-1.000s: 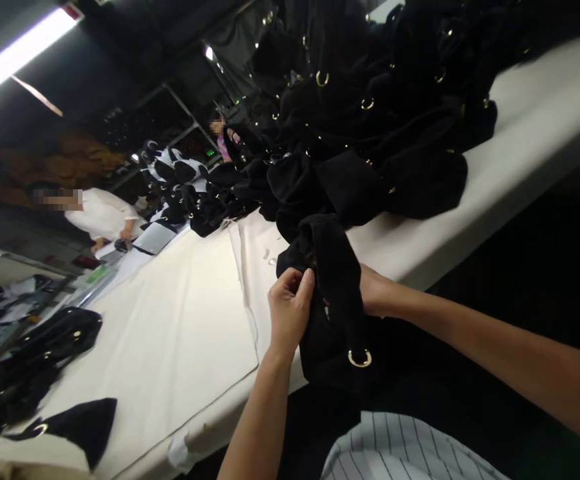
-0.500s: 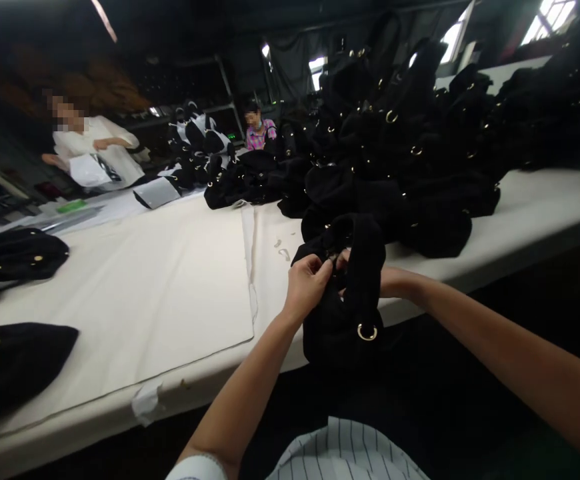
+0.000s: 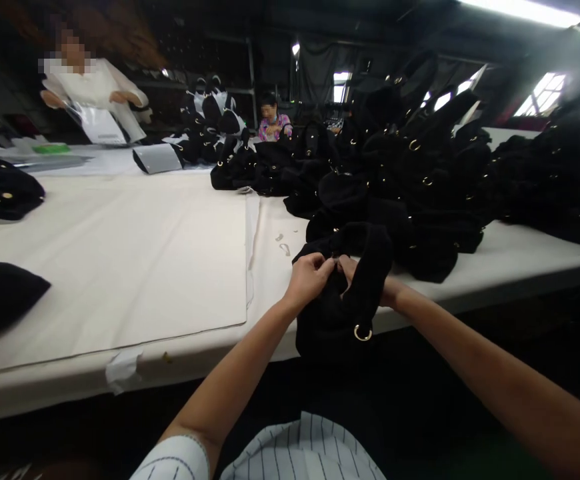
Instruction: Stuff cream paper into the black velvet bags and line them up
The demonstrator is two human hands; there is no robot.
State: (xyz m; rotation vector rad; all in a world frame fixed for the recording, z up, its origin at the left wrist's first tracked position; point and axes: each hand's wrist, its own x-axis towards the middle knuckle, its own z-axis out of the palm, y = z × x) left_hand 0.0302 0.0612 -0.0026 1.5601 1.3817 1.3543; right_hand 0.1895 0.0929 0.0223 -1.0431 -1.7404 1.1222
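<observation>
A black fabric bag [image 3: 320, 333] with a gold ring hangs partly over the table's front edge, its wide strap [image 3: 375, 267] looping up over my right wrist. My left hand [image 3: 310, 277] pinches the bag's upper opening, thumb and index finger together. Close beside it, my right hand [image 3: 349, 268] reaches through the strap loop, its fingertips closed on the same edge. The small part between the fingertips is too small to make out.
A large pile of black bags [image 3: 400, 180] with gold rings lies behind and to the right. The cream cloth-covered table [image 3: 170, 267] holds more black bags [image 3: 0, 293] at left. Small scraps [image 3: 284, 249] lie near the bag. Two people are across the table.
The view has tilted and turned. My right fingers show more fully and are now close against my left fingertips at the bag's opening. The person at left has moved the pale sheet.
</observation>
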